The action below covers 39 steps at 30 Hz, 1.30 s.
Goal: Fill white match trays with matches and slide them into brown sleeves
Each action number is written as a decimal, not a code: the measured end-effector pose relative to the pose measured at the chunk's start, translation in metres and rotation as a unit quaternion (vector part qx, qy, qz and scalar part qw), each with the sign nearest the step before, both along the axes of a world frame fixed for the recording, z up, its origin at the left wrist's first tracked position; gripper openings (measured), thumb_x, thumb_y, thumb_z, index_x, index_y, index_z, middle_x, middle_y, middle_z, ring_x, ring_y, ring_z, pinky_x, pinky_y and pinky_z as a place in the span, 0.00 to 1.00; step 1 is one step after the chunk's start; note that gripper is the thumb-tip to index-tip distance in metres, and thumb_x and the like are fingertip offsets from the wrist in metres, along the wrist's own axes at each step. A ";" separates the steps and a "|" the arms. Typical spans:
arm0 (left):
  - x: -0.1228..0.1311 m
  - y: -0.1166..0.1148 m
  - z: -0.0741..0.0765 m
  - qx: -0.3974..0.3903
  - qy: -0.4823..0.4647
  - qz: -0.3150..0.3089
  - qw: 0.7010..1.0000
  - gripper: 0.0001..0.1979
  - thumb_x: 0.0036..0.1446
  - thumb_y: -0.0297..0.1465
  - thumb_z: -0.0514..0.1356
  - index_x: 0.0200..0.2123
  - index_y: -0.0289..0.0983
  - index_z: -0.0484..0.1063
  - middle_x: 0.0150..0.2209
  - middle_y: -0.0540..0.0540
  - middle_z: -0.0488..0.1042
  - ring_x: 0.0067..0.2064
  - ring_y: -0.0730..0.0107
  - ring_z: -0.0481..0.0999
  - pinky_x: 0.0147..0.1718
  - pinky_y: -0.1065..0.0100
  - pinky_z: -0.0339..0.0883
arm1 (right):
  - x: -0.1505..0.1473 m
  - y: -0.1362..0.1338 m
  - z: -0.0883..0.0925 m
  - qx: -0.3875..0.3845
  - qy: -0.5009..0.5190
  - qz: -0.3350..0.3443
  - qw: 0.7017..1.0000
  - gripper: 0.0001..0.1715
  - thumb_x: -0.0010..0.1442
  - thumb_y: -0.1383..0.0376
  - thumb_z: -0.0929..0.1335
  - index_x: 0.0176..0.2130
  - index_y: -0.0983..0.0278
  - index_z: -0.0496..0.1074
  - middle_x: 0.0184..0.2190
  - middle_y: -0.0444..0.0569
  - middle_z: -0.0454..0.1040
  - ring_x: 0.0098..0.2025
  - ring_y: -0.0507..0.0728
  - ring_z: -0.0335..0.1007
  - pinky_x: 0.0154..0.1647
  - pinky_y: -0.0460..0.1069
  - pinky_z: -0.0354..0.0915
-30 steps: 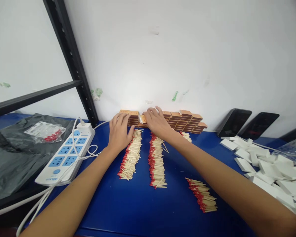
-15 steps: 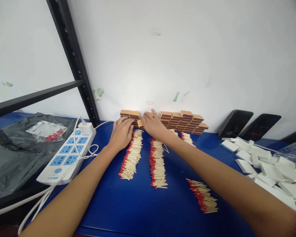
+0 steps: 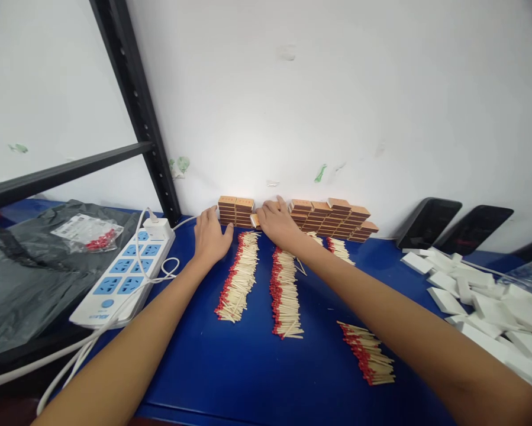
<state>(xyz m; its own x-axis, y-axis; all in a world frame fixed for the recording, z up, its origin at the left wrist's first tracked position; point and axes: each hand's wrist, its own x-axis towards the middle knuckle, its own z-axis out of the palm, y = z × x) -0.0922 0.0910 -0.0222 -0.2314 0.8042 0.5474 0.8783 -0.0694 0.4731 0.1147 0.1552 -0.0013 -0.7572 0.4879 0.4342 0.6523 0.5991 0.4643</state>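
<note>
Stacks of orange-brown matchboxes [image 3: 328, 218] line the white wall at the back of the blue table [image 3: 248, 367]. My left hand [image 3: 210, 236] lies flat with spread fingers just left of the leftmost stack [image 3: 235, 211], its fingertips beside it. My right hand [image 3: 278, 223] rests palm down against the gap in the row, fingers curled over a single matchbox [image 3: 255, 220] lying there. Rows of red-tipped matches [image 3: 238, 278] lie under and in front of both hands, another row [image 3: 284, 290] beside it.
A white power strip [image 3: 128, 275] with cables lies left, beside a grey bag [image 3: 21, 278] and a packet of red pieces [image 3: 88, 232]. A black rack post [image 3: 136, 112] rises at left. White box trays [image 3: 483, 302] pile at right, two dark phones [image 3: 429, 222] lean on the wall. A third match pile [image 3: 367, 355] lies near right.
My left hand has slid left off the match row and the leftmost stack, opening flat on the table. My right hand has come down from the stack tops to the gap.
</note>
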 end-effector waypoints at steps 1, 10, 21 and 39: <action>0.000 0.001 -0.001 -0.004 -0.002 -0.001 1.000 0.28 0.64 0.35 0.60 0.65 0.34 0.61 0.63 0.31 0.68 0.68 0.42 0.65 0.65 0.43 0.62 | 0.000 0.000 0.000 -0.001 0.002 -0.001 1.000 0.26 0.69 0.77 0.54 0.58 0.77 0.72 0.47 0.66 0.78 0.56 0.69 0.64 0.71 0.72 0.51; -0.003 0.002 -0.001 -0.031 -0.005 -0.015 0.999 0.29 0.63 0.38 0.62 0.64 0.34 0.63 0.63 0.31 0.70 0.67 0.41 0.66 0.65 0.42 0.62 | 0.002 0.000 0.007 0.016 0.002 -0.024 1.000 0.17 0.69 0.70 0.63 0.49 0.74 0.78 0.49 0.67 0.76 0.57 0.70 0.64 0.71 0.72 0.50; -0.002 0.001 0.000 -0.031 -0.007 -0.021 0.999 0.29 0.62 0.39 0.62 0.63 0.37 0.63 0.62 0.34 0.71 0.66 0.41 0.66 0.65 0.42 0.62 | 0.001 0.004 0.005 0.016 0.003 -0.038 0.999 0.13 0.65 0.67 0.68 0.44 0.71 0.82 0.47 0.65 0.77 0.57 0.72 0.65 0.69 0.76 0.50; 0.000 -0.002 0.003 -0.044 0.000 -0.018 0.999 0.27 0.62 0.39 0.63 0.62 0.37 0.64 0.60 0.34 0.73 0.66 0.40 0.67 0.63 0.42 0.63 | -0.007 0.011 0.018 0.002 0.012 -0.036 0.999 0.21 0.64 0.56 0.74 0.49 0.69 0.76 0.43 0.64 0.80 0.54 0.70 0.65 0.62 0.67 0.54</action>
